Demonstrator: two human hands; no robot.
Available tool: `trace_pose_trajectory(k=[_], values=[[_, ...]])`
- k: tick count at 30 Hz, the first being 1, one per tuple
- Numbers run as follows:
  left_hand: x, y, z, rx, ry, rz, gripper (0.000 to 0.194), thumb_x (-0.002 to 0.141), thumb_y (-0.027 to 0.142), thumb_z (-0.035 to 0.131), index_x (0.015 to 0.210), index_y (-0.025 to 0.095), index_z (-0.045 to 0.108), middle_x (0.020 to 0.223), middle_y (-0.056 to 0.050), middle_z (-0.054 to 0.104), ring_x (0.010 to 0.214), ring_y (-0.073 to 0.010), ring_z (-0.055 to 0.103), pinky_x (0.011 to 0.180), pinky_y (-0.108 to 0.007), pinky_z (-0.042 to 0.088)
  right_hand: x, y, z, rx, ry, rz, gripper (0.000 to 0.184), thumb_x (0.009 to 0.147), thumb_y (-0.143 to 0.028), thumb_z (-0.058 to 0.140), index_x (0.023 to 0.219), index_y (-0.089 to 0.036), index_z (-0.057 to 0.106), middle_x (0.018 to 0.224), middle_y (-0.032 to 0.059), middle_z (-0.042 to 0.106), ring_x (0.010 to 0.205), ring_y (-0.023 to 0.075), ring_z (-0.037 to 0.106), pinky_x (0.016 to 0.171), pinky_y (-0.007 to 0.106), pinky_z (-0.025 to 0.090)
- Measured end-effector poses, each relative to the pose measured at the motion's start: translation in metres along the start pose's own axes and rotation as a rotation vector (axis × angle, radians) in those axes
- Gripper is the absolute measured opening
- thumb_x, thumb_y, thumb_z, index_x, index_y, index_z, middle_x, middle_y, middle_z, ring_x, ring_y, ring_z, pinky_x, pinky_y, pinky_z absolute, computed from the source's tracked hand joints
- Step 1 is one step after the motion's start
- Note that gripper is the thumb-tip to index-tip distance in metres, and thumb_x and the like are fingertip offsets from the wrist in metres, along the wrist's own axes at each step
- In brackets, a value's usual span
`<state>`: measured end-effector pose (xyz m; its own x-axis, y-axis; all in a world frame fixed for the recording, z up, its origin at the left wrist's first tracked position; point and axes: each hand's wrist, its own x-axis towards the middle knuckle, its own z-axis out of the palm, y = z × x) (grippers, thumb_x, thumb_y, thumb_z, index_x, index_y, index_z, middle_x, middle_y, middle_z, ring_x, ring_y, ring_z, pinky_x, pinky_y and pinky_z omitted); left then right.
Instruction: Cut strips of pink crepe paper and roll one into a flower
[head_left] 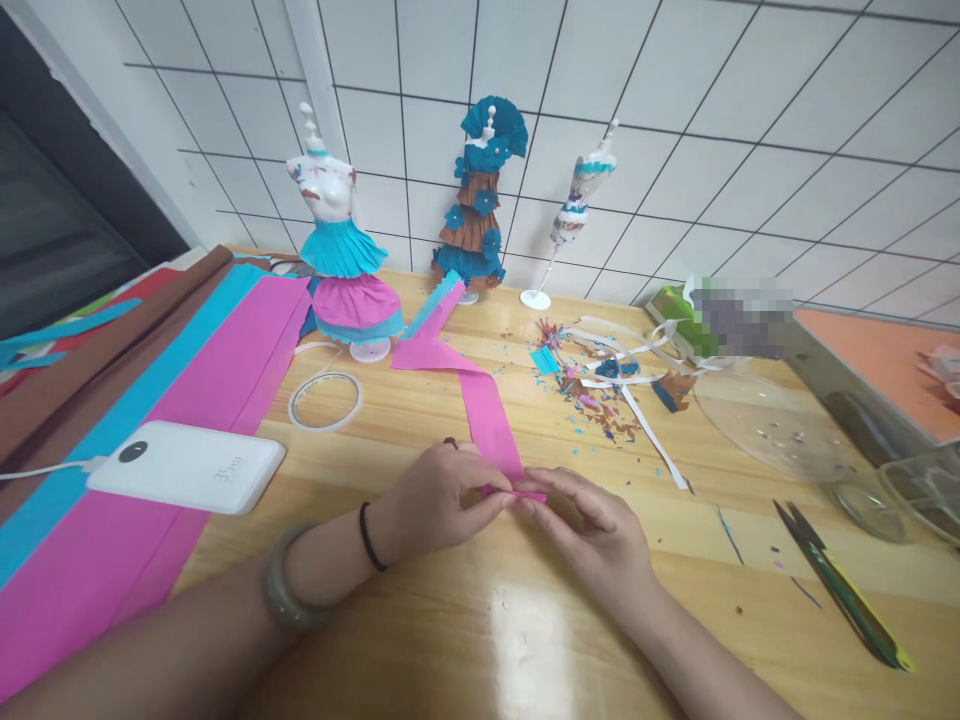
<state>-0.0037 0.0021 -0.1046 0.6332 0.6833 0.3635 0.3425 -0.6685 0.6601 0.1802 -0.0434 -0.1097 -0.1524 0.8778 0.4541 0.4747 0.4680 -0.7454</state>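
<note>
Our left hand (439,500) has its grip pinched tight, thumb and forefinger pressed together on the near end of a pink strip (491,415). Our right hand (600,530) meets it there, thumb below and fingers above, its grip nearly closed with the same end caught between the tips.

Held just above the desk (420,640), that end is folded into a narrow, darker pleat that pokes out to the right. Beyond our fingers the strip opens into a flat, matt, bright pink band, which runs away from us, bends sharply left and turns back; its far part shows a blue edge.

Further out on the left we have a tape roll (325,427), a white power bank (187,465) and long pink sheets (90,620) beside blue and brown ones. Scraps (592,400) lie scattered to the right, with snips (844,585) nearer us. At the back stand a dress form (326,190) in blue and pink tiers, a teal-and-brown ruffled figure (478,205) and a mostly bare form (574,215).
</note>
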Motion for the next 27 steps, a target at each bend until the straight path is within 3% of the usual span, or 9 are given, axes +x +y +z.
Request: trace_pose_trajectory(k=[10,16,21,27], values=[[0.002,0.001,-0.001,-0.085,0.019,-0.054,0.011,0.078,0.017,0.056,0.077,0.016,0.067,0.072,-0.002,0.069,0.066,-0.0119,0.059,0.067,-0.024,0.041,-0.003,0.004,0.001,0.128,0.01,0.144,0.019,0.078,-0.019,0.061,0.096,-0.022,0.065,0.081,0.0032,0.071,0.075,0.0157,0.067,0.07,0.029,0.054],[0.002,-0.001,0.001,-0.271,0.015,-0.259,0.014,0.078,0.016,0.053,0.074,0.013,0.067,0.063,-0.001,0.066,0.058,-0.0104,0.057,0.057,-0.019,0.043,-0.003,0.01,0.003,0.205,-0.073,0.295,0.021,0.081,-0.026,0.058,0.101,-0.022,0.065,0.096,0.0068,0.069,0.087,0.0183,0.065,0.077,0.031,0.052],[0.001,-0.005,0.005,-0.489,0.01,-0.398,0.016,0.076,0.019,0.055,0.088,0.011,0.062,0.066,-0.002,0.064,0.057,-0.01,0.057,0.055,-0.02,0.045,-0.002,0.009,-0.001,0.201,-0.113,0.296,0.017,0.083,-0.027,0.054,0.094,-0.022,0.066,0.092,0.0065,0.069,0.083,0.0169,0.063,0.074,0.028,0.051],[0.001,-0.005,0.003,-0.565,0.029,-0.371,0.016,0.076,0.017,0.051,0.085,0.012,0.063,0.068,-0.001,0.06,0.058,-0.0086,0.052,0.054,-0.019,0.043,0.0,0.006,-0.002,0.226,-0.125,0.264,0.017,0.084,-0.027,0.052,0.092,-0.023,0.067,0.092,0.0061,0.067,0.084,0.0168,0.062,0.075,0.029,0.049]])
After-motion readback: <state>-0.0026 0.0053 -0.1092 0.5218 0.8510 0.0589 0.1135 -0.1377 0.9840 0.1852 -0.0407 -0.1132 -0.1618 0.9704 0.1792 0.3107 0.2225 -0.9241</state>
